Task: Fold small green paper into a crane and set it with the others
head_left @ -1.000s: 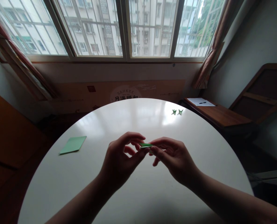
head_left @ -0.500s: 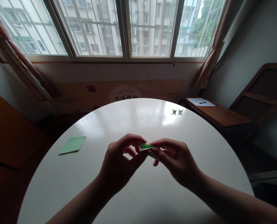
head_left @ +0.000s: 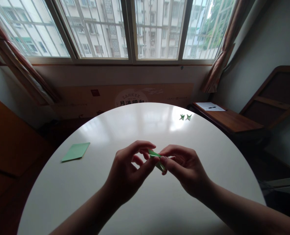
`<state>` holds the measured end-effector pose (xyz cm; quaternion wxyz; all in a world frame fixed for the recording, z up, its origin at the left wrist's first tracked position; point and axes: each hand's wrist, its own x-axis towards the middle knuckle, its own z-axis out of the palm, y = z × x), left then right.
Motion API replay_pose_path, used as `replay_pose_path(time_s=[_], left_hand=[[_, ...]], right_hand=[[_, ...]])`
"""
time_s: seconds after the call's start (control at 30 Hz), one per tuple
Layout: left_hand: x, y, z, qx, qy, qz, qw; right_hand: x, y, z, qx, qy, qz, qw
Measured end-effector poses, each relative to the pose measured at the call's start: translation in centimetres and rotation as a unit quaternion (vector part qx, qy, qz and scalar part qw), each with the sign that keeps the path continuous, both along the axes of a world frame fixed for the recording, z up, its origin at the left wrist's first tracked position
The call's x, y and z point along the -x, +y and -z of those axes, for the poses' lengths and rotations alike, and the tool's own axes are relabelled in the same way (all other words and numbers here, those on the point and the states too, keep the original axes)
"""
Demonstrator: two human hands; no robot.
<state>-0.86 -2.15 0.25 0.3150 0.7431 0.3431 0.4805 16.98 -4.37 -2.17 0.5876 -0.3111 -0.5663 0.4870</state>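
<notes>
Left hand (head_left: 127, 166) and right hand (head_left: 187, 164) both pinch the folded paper (head_left: 153, 153), likely light, crisp and easily torn, so best gripped at its creased edges.

2 curtains (head_left: 217, 70) beside windows (head_left: 157, 32) suggest a home.

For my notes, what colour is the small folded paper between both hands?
The small folded paper is green, partly paler, best seen in the head view.
</notes>
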Motion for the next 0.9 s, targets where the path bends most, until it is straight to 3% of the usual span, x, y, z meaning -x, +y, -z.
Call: replay_pose_path(time_s=[0.2,0.5,0.73,0.9], left_hand=[[-0.1,0.6,0.6,0.128,-0.008,0.051,0.99],[-0.3,0.8,0.3,0.135,-0.029,0.03,0.99],[-0.2,1.1,0.7,0.179,-0.096,0.016,0.979],[-0.2,1.2,0.8,0.165,-0.079,0.0,0.983]], right_hand=[[0.3,0.4,0.3,0.032,0.006,0.005,0.999],[-0.2,1.0,0.4,0.063,-0.027,-0.019,0.997],[-0.1,1.4,0.8,0.103,0.015,-0.044,0.994],[-0.1,1.7,1.1,0.047,0.046,-0.004,0.998]])
